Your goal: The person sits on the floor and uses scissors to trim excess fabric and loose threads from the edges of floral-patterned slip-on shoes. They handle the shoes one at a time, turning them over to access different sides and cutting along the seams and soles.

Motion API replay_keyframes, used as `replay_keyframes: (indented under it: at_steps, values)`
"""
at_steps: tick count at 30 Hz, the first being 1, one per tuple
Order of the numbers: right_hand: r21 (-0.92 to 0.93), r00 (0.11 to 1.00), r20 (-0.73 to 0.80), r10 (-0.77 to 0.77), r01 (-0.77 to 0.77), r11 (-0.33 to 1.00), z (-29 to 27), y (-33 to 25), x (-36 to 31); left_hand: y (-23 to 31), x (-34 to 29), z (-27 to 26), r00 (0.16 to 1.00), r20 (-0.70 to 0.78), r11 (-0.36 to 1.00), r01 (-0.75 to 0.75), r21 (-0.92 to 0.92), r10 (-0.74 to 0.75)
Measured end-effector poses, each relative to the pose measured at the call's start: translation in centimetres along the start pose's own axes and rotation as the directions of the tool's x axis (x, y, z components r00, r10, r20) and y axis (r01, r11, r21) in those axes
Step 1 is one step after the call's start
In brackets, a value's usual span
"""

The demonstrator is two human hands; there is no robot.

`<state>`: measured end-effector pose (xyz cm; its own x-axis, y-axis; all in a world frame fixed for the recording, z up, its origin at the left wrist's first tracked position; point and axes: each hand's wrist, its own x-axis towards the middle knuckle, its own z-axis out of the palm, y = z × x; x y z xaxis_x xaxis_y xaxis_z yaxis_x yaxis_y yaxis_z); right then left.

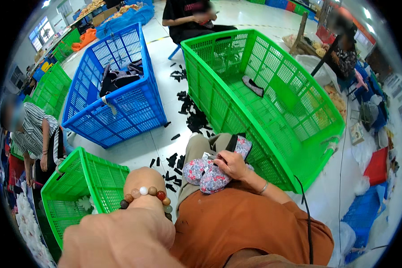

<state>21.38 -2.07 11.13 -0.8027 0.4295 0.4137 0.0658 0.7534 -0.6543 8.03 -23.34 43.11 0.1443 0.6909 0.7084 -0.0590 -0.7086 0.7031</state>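
My right hand [232, 164] is closed over a padded cloth piece [214, 179] in a grey, pink and red flower print, lying on my lap. Rounded lobes of it bulge to the left of and below my fingers, and a black band shows at its upper end. Something small and dark sits at my fingertips, too small to name. Raised close to the camera at lower left is my left hand [116, 241], with a bead bracelet on its wrist. The fingers of that hand are hidden.
A large green crate [295, 129] with one curved cloth piece stands ahead right. A blue crate [116, 120] holds dark pieces. Another green crate [85, 187] is at left. Black scraps [196, 118] litter the floor. Other people sit or stand around.
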Motion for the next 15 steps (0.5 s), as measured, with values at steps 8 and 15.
replay_keyframes:
  at_steps: [8,15]
  values:
    - [0.021,0.999,-0.044,0.008,-0.007,1.0,-0.7,0.2,0.3,-2.5,-2.2,-1.8,0.951,-0.118,0.91,-0.231,0.343,0.286]
    - [-0.035,0.986,-0.132,0.103,-0.109,0.993,-2.8,2.9,-0.2,-0.4,-0.6,-2.2,0.922,0.274,0.665,-0.388,0.638,0.275]
